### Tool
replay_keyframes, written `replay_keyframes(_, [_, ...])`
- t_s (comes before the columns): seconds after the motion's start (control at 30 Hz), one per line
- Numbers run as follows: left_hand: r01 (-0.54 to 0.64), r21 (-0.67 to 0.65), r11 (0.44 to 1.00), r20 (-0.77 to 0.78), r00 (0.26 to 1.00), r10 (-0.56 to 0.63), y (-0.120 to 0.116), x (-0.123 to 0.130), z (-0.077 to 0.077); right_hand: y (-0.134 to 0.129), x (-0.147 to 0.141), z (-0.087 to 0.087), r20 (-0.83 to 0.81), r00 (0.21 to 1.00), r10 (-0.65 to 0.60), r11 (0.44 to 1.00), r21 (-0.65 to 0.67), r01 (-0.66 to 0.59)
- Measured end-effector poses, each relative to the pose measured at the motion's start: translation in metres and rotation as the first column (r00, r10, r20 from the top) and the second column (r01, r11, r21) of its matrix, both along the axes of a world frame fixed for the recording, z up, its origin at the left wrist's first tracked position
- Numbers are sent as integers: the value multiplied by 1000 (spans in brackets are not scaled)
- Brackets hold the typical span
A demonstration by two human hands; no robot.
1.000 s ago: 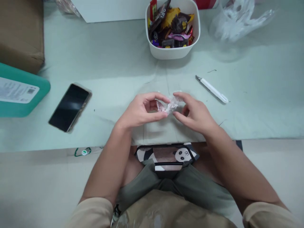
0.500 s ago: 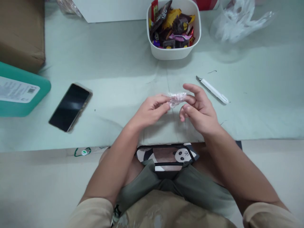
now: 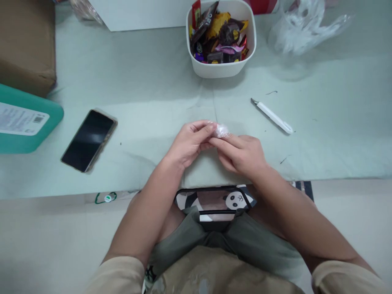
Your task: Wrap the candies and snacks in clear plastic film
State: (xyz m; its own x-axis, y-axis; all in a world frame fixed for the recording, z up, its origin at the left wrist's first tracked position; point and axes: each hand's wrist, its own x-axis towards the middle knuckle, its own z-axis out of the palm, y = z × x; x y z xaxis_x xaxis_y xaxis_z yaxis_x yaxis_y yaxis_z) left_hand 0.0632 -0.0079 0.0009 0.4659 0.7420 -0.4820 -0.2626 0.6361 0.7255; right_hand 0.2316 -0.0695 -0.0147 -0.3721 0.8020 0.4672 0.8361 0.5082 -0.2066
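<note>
While pinching crumpled clear plastic film (image 3: 222,131) between thumb and fingers of the left hand (image 3: 191,141), holding the right hand (image 3: 243,154) close at its other side with fingers bent; impossible to tell whether gripping or touching. Bunched between both hands, above the pale green tablecloth (image 3: 147,81) and on the near side of the white tub (image 3: 219,71) of wrapped sweets (image 3: 228,33). Probably apt to spring open if pinched too loosely, being thin and creased, or to tear if tugged both ways. Could snag on the white-handled craft knife (image 3: 272,116) if dragged right.
</note>
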Motion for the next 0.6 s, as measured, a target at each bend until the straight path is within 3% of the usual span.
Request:
replay_keyframes(0.1, [-78, 37, 996, -58, 995, 80, -1, 0, -2, -2, 0, 1, -118, 993, 0, 999, -42, -5])
replay_keyframes(0.2, [-189, 89, 978, -96, 976, 198, 0, -2, -6, -2, 3, 7, -375, 927, 16, 999, -36, -32])
replay_keyframes(0.3, [-137, 127, 982, -58, 988, 145, -1, 0, -7, 3, 5, 13, -539, 839, -74, 993, -115, 13])
replay_keyframes(0.4, [-29, 71, 997, 33, 999, 27, -3, 3, -3, 6, 2, 11, -507, 859, -74, 988, -157, -8])
replay_keyframes(0.5, [-48, -62, 997, 48, 998, 51, -2, 5, 4, 6, -2, 7, -407, 913, -32, 999, -53, 12])
replay_keyframes(0.6, [-15, -192, 981, 69, 997, 29, 3, 3, 11, 16, 11, 16, -354, 932, -73, 997, -62, 55])
